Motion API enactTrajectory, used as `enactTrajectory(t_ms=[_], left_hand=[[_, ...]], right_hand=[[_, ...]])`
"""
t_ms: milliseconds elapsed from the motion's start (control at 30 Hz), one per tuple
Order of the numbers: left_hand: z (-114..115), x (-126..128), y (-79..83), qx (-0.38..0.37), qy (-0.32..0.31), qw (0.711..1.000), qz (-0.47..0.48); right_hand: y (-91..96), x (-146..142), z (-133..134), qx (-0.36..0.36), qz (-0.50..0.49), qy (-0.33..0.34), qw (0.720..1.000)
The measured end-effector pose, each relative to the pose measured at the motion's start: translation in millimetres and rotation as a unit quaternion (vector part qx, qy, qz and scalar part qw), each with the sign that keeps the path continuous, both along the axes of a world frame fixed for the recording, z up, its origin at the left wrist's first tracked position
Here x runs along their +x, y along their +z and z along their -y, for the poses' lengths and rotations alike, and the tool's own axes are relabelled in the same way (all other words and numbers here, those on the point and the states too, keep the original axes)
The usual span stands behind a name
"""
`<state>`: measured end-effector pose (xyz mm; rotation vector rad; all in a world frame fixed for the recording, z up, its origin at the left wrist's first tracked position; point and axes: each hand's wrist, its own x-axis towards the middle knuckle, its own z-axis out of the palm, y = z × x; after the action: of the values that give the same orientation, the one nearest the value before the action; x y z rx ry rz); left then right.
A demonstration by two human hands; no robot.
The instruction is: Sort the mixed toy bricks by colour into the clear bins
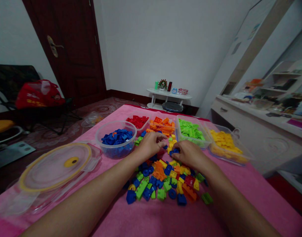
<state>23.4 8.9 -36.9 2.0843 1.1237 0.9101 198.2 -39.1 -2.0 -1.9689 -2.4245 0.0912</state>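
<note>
A heap of mixed toy bricks [165, 184] in blue, green, orange, yellow and red lies on the pink table cloth [165, 220]. My left hand [149, 144] rests at the heap's far edge, fingers curled; what they hold is hidden. My right hand [187, 154] is beside it, fingers pinched on a blue brick [175, 150]. Behind the hands stand a round bowl of blue bricks [116, 141], a tub of red bricks [138, 121], a tub of orange bricks [162, 125], a tub of green bricks [191, 131] and a tub of yellow bricks [226, 144].
A clear lid with a yellow rim [54, 166] lies at the left of the table. A dark door [67, 49], a chair with a red bag [38, 93], a small white side table [168, 95] and a white desk [259, 131] surround the table.
</note>
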Motion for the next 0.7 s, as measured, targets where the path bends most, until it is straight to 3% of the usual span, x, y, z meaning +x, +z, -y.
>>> enactTrajectory(t_ms=[100,200,267,333,400,433,567,700], left_hand=[[2.8,4.0,2.5,-0.078,-0.004,0.991,0.108],[7.1,7.6,7.5,-0.220,-0.013,0.948,0.229],[9.0,7.7,11.5,-0.346,-0.019,0.883,0.316],[9.6,6.1,14.4,-0.468,-0.028,0.795,0.385],[9.4,4.6,15.0,-0.549,-0.048,0.721,0.419],[9.4,4.3,14.4,-0.572,-0.065,0.699,0.424],[9.7,7.1,8.3,-0.591,-0.125,0.660,0.448],[11.1,8.8,9.8,-0.578,-0.108,0.651,0.480]], right_hand=[[15.7,3.9,1.6,0.067,-0.047,-0.035,0.996],[24.4,0.9,3.5,0.160,-0.147,-0.035,0.976],[23.4,-2.8,3.6,0.200,-0.224,-0.023,0.954],[18.4,-6.3,2.5,0.214,-0.273,-0.007,0.938],[12.4,-9.1,1.1,0.213,-0.288,0.017,0.933],[9.9,-10.2,0.5,0.211,-0.290,0.027,0.933],[7.1,-12.8,1.1,0.209,-0.310,0.043,0.926],[13.3,-12.8,4.9,0.248,-0.342,0.029,0.906]])
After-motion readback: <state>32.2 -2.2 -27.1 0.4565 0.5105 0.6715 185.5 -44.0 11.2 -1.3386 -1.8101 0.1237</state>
